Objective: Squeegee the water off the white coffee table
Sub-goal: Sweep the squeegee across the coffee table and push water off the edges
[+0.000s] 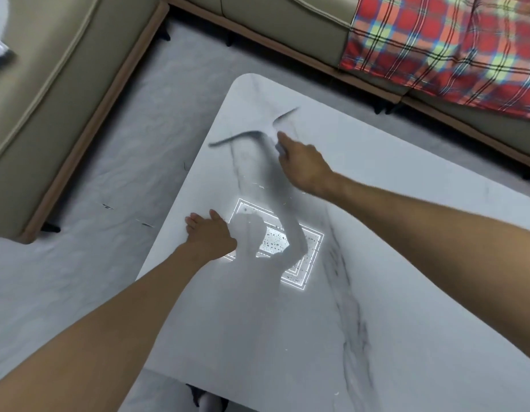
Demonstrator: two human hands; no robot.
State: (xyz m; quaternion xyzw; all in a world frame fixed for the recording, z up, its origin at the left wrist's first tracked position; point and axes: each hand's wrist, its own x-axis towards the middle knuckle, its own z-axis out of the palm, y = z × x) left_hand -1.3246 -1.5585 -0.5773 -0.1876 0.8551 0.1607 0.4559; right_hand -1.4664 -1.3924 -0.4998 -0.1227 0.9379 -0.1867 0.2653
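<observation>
The white marble-look coffee table point(391, 188) fills the middle and right of the view. My right hand point(305, 166) reaches toward its far corner and grips a squeegee point(251, 135), whose dark blade is blurred and lies across the far part of the top. My left hand point(210, 233) rests flat near the table's left edge, fingers spread. Water droplets point(272, 240) show in the bright reflection of a ceiling light between my two hands. A streak runs from the blade back toward that reflection.
A beige sofa point(64, 84) wraps around the far and left sides. A red plaid blanket point(451, 46) lies on it at the upper right. Pale carpet point(123, 173) covers the floor between sofa and table.
</observation>
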